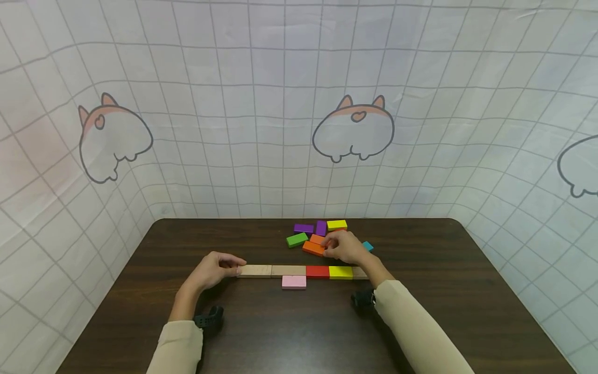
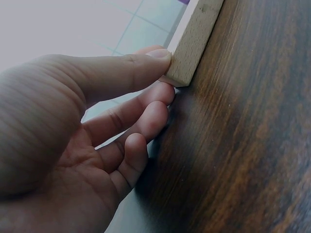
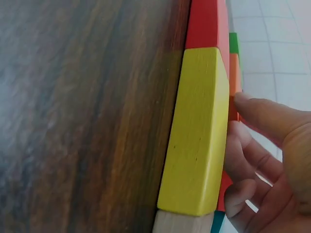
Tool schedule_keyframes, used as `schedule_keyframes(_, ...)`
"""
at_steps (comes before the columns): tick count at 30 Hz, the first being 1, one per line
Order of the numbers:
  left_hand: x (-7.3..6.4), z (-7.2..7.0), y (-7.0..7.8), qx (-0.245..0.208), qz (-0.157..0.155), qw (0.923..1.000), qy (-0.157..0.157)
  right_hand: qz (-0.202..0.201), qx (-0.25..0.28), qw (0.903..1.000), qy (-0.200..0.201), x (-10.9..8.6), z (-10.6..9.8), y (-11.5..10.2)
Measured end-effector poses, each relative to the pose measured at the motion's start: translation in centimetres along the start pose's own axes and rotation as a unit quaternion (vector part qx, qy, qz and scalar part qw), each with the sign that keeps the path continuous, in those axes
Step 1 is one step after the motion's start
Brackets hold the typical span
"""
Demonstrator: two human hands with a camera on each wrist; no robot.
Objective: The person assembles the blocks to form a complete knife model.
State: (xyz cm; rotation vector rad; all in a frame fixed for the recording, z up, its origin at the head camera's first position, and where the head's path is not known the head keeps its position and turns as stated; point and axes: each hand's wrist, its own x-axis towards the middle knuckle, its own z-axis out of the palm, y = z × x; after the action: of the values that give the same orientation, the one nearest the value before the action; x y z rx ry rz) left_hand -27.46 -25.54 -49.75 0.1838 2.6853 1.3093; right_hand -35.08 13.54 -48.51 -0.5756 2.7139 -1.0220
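A straight row of blocks runs left to right on the table: two plain wooden blocks point(image 1: 288, 270), a red block point(image 1: 317, 272), a yellow block point(image 1: 340, 272) and another plain block partly behind the right forearm. My left hand point(image 1: 216, 270) pinches the row's left end block point(image 2: 190, 53) between thumb and index finger. Beyond the row, my right hand point(image 1: 344, 247) has its thumb and index finger at the right end of an orange block point(image 1: 313, 248), pinching it. In the right wrist view, the yellow block partly hides that contact. A pink block point(image 1: 294, 282) lies against the row's near side.
Around the right hand lie a second orange block point(image 1: 317, 239), a green block point(image 1: 297, 240), purple blocks point(image 1: 304, 228), another yellow block point(image 1: 337, 225) and a blue block point(image 1: 367, 245). A white gridded curtain point(image 1: 266, 182) stands behind the dark table point(image 1: 280, 332).
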Motion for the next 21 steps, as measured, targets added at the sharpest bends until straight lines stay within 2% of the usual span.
schedule_keyframes(8, 0.04, 0.0, -0.01, 0.0, 0.001, 1.0, -0.001, 0.027, -0.024, 0.9993, 0.008, 0.42, 0.19, -0.55)
schedule_keyframes(21, 0.01, 0.04, -0.1, -0.002, -0.001, 1.0, -0.001, -0.005, 0.005, 0.9986, -0.053, -0.01, -0.49, -0.34)
